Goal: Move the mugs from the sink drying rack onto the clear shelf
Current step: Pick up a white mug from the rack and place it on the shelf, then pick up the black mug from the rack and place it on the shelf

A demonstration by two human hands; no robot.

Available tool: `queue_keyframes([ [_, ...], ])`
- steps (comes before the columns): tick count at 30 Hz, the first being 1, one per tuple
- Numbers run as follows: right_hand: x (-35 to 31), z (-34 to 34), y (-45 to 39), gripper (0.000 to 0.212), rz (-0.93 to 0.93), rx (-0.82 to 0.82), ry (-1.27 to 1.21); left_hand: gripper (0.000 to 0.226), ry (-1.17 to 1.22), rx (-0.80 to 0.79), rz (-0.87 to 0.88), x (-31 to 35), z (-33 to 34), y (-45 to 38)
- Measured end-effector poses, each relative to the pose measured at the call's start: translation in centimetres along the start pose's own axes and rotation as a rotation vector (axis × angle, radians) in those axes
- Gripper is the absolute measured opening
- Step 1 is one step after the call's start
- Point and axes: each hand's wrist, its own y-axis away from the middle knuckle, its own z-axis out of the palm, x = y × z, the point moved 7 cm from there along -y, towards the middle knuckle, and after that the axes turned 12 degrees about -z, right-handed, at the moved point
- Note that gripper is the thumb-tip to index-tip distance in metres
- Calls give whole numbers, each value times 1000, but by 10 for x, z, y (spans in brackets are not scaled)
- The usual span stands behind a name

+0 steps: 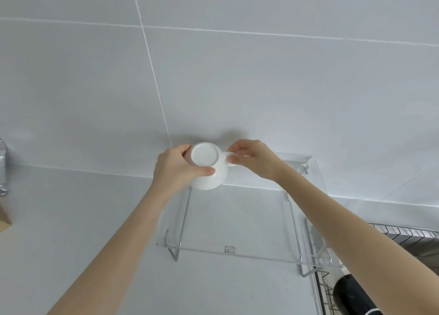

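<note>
We hold the white ceramic mug point(209, 170) upside down above the clear acrylic shelf point(237, 222) — our left hand point(175, 170) wraps its body, our right hand point(251, 159) pinches its handle.

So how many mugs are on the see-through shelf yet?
None that I can see: the clear shelf looks bare. One white mug is in hand, upside down over the shelf's back edge, left hand on its body, right hand at the handle. A black item waits on the drying rack.
</note>
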Motion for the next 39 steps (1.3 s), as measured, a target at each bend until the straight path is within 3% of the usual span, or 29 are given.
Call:
queue_keyframes([
  [14, 11, 10, -5, 8, 38, 19, -107, 61, -77, -101, -3, -3, 9, -6],
  [17, 10, 10, -1, 24, 59, 26, -121, 54, -129, -92, 31, -3, 15, -5],
  [21, 4, -6, 16, 37, 20, 103, -96, 76, -243, 44, 124, 8, 20, 16],
  [26, -12, -58, 78, 34, -40, 274, -131, 70, -217, 129, 378, 59, 47, 86],
  [32, 5, -140, 200, 23, 0, 439, -8, 62, -141, -127, 591, 97, 143, 183],
  [36, 42, -176, 282, 18, 138, 490, 71, 66, -165, -366, 551, 88, 229, 228],
  [39, 79, -181, 334, 17, 268, 434, 129, 72, -273, -519, 482, 69, 292, 246],
])
